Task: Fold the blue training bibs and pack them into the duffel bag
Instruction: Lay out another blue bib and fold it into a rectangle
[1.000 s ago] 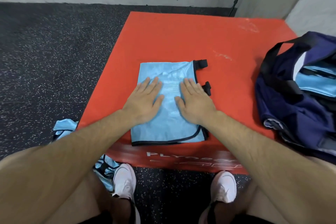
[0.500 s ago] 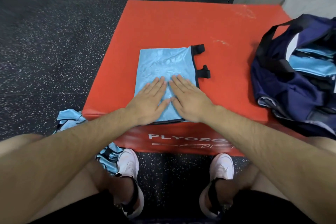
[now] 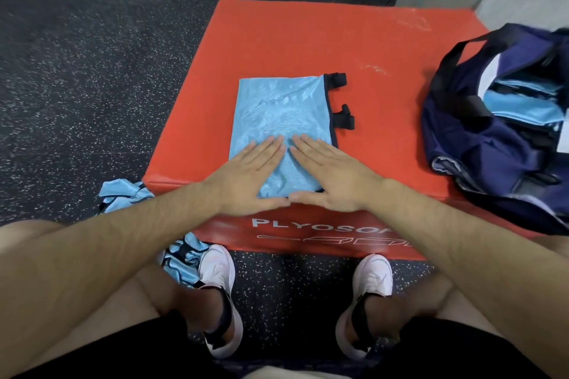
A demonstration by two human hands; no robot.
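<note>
Blue training bib [image 3: 280, 114] lies folded to a flat rectangle on the red plyo box [image 3: 277, 34], its near end at the box's near edge, roughly mid-width; two black strap tabs [image 3: 338, 81] stick out on its right side. Left hand [image 3: 246, 175] and right hand [image 3: 332, 175] both rest palm-down on the bib's near half; fingers straight and held together, tips angled toward each other, thumbs meeting at the near edge. Navy duffel bag [image 3: 477, 144] sits open at the box's right edge with folded bibs [image 3: 523, 101] showing inside; a loose bib heap [image 3: 123, 194] is on the floor off the near left corner. Handling, judged: thin, light, limp, slick mesh; likely to flop open if lifted by one corner; best pinched at both side edges through all layers, or carried flat between the palms.
</note>
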